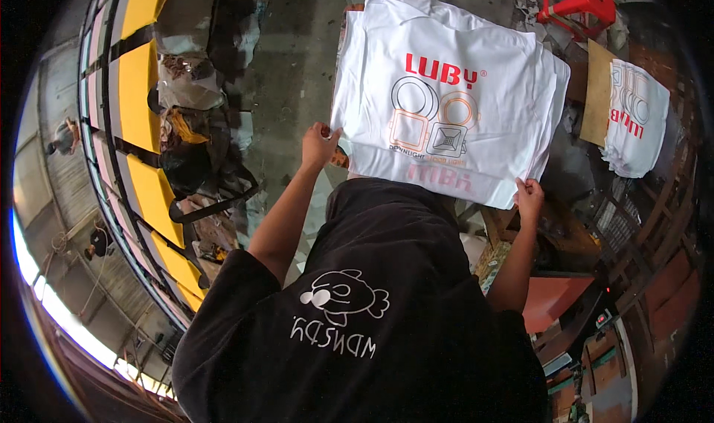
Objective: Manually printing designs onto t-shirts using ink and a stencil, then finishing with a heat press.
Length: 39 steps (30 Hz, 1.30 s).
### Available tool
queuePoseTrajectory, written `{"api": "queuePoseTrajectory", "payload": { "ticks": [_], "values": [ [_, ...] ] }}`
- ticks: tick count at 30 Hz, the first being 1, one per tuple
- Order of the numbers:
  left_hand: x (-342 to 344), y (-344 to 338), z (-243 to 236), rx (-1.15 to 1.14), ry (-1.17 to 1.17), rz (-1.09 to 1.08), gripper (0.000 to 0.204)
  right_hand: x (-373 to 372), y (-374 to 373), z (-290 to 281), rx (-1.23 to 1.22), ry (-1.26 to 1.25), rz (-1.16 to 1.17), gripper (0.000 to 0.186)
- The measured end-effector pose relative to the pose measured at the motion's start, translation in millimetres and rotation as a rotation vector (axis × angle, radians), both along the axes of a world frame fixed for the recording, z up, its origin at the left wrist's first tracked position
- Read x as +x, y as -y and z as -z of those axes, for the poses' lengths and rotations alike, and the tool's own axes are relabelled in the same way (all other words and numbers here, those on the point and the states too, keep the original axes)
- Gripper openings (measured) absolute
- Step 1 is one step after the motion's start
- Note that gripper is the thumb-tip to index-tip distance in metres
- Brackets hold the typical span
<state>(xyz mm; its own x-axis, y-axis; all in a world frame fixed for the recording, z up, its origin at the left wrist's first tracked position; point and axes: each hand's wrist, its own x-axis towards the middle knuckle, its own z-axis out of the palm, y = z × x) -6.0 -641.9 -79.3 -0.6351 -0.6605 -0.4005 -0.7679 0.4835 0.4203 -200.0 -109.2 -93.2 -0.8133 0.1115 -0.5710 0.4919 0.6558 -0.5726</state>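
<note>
A stack of white printed cloth pieces [491,58] lies spread in front of me, its edges slightly offset from one another. The top piece carries red lettering and line drawings of round and square lamps. At its near left edge my left hand [320,146] is closed, thumb and fingers pinching the cloth's border. My right hand [529,200] pinches the near right corner between thumb and fingertips. Along the near edge, a faint reddish print shows through the fabric. The cloth hides most of the surface beneath it.
Beyond the right side, more printed white cloths [639,122] lie by a tan board [597,88]. A red plastic stool [580,6] stands at the far right. Yellow panels [141,81] line the left, beside bagged material [186,84]. Another person [65,136] is at the far left.
</note>
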Motion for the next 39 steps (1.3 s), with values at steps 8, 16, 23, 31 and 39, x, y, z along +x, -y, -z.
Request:
{"api": "queuePoseTrajectory", "payload": {
  "ticks": [8, 16, 23, 31, 39],
  "values": [
    [18, 37, 11, 0.307, 0.126, -0.012, 0.039, -7, 21, -30, -0.211, 0.312, 0.068, 0.024],
    [4, 45, -16, 0.785, -0.269, -0.272, 0.025, -3, 2, -24, -0.4, 0.208, 0.3, 0.025],
    [7, 28, -2, 0.669, -0.29, -0.346, 0.021, 4, 27, -21, -0.458, 0.151, 0.444, 0.027],
    [4, 22, -8, 0.946, -0.304, -0.581, 0.017, 2, 36, -32, -0.428, 0.239, 0.546, 0.026],
    [-27, 52, -62, 1.073, -0.055, -0.563, 0.015, -19, 30, -52, -0.619, 0.203, 0.667, 0.022]
  ]
}}
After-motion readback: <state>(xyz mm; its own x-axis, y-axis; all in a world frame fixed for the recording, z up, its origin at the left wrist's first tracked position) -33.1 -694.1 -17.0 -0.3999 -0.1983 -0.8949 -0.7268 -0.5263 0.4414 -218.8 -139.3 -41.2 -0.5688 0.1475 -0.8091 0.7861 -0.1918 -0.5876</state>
